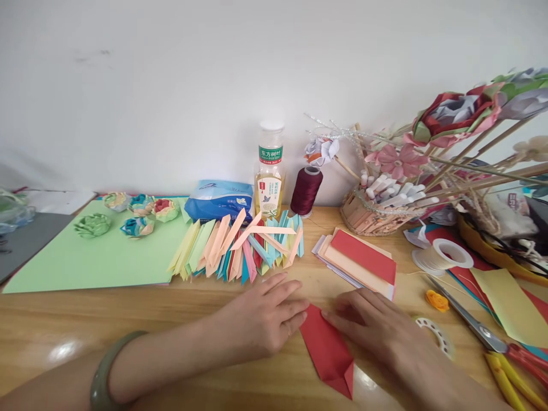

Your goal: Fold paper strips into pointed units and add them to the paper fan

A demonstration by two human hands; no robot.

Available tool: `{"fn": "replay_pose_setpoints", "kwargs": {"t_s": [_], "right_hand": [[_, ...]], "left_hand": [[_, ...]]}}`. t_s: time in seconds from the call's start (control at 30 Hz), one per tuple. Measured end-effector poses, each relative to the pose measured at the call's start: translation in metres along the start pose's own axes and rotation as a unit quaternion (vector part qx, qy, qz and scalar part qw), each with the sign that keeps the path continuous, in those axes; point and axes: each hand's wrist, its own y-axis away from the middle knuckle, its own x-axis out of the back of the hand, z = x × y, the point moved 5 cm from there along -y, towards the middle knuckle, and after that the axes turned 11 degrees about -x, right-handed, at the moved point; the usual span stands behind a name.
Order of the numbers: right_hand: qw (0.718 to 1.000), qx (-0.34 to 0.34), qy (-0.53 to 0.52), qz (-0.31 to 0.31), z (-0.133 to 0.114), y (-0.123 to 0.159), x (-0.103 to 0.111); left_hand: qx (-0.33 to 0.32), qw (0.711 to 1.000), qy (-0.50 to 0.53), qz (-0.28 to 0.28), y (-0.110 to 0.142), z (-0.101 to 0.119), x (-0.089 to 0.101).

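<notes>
A red folded paper piece (327, 351) lies on the wooden table (51, 325) in front of me, pointed toward me. My left hand (263, 317) lies flat beside its upper left edge, fingers stretched out and touching the paper. Pressing on the upper right edge is my right hand (370, 325), with its fingers also extended flat. A green bangle (100, 374) is on my left wrist. Beyond the hands lies a row of several folded paper strips (240, 245) in peach, yellow, blue and green.
A stack of red and peach paper squares (359, 260) sits right of the strips. A large green sheet (94, 257) with small paper flowers is at left. A tissue pack (220, 200), bottle (269, 171), maroon thread spool (306, 191), flower basket (377, 214), tape roll (443, 257) and scissors (479, 328) stand around.
</notes>
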Motion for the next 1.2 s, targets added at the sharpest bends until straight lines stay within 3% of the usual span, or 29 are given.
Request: {"fn": "replay_pose_setpoints", "kwargs": {"t_s": [0.2,0.27,0.4,0.5,0.67,0.8,1.03,1.2], "right_hand": [[0.996,-0.009,-0.004,0.09,0.013,0.008,0.029],[0.996,-0.014,-0.006,0.093,0.012,0.009,0.031],[0.998,-0.031,-0.028,0.044,0.011,0.009,0.018],[0.997,-0.038,-0.027,0.054,0.013,0.005,0.01],[0.997,0.03,-0.016,0.072,0.006,-0.002,0.006],[0.996,0.01,-0.041,0.08,0.007,0.001,0.003],[0.994,-0.049,-0.087,0.047,0.021,0.008,-0.008],[0.995,-0.03,-0.087,0.035,0.019,0.005,-0.006]], "left_hand": [[0.028,0.997,-0.072,0.023,0.004,0.007,0.003],[0.046,0.995,-0.086,0.034,0.005,0.008,0.003],[0.08,0.996,-0.026,0.038,0.002,0.004,0.004],[0.081,0.995,0.017,0.05,0.0,0.0,0.006],[0.068,0.995,0.06,0.053,-0.001,0.0,0.007],[0.058,0.997,0.038,0.033,0.0,0.003,0.001],[0.016,0.997,-0.041,0.063,-0.001,0.009,-0.001],[0.097,0.993,0.012,0.065,-0.002,0.0,0.0]]}}
